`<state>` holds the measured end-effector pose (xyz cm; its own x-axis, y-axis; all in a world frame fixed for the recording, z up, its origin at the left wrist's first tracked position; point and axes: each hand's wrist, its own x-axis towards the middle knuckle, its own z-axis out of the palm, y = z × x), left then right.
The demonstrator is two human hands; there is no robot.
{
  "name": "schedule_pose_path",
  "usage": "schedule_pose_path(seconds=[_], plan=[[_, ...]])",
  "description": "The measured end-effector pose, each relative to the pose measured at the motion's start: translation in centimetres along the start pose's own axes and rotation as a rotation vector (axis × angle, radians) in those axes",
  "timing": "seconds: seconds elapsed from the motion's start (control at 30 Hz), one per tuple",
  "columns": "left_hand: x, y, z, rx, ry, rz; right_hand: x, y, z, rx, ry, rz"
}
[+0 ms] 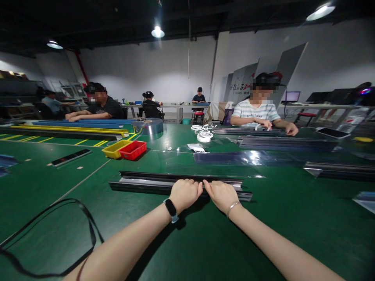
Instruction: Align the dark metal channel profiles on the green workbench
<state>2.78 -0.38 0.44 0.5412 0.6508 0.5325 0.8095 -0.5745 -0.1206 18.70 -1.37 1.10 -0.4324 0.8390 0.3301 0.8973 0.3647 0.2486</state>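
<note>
Left hand: wears a dark wristband, fingers curled down over the near edge of the long dark strip
Right hand: wears a thin bracelet, fingers bent onto the same strip, thumb tip touching the left thumb
Strip: lies flat across the green counter, just in front of both hands
Trays: a yellow tray and a red tray side by side, further back on the left
Cable: a black loop on the near left
Others: a person in a striped shirt works opposite

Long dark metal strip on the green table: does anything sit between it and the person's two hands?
Nothing visible does. The left hand and right hand already rest side by side on the long dark metal strip, fingers over its middle.
</note>
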Motion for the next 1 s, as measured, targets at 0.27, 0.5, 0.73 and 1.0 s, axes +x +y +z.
schedule_pose_path(seconds=[0.27, 0.5, 0.73, 1.0], plan=[[-0.6, -0.3, -0.3, 0.009, 0.067, -0.010, -0.7, 0.1, 0.5, 0.039, 0.128, 0.132], [-0.2, 0.2, -0.3, -0.031, 0.037, 0.062, -0.3, 0.0, 0.9, 0.074, 0.130, 0.174], [-0.3, 0.4, -0.2, -0.021, 0.004, 0.026, -0.2, 0.1, 0.9, 0.066, 0.088, 0.201], [-0.2, 1.1, -0.4, -0.022, 0.083, -0.127, -0.7, 0.1, 0.9, 0.090, 0.155, 0.183]])
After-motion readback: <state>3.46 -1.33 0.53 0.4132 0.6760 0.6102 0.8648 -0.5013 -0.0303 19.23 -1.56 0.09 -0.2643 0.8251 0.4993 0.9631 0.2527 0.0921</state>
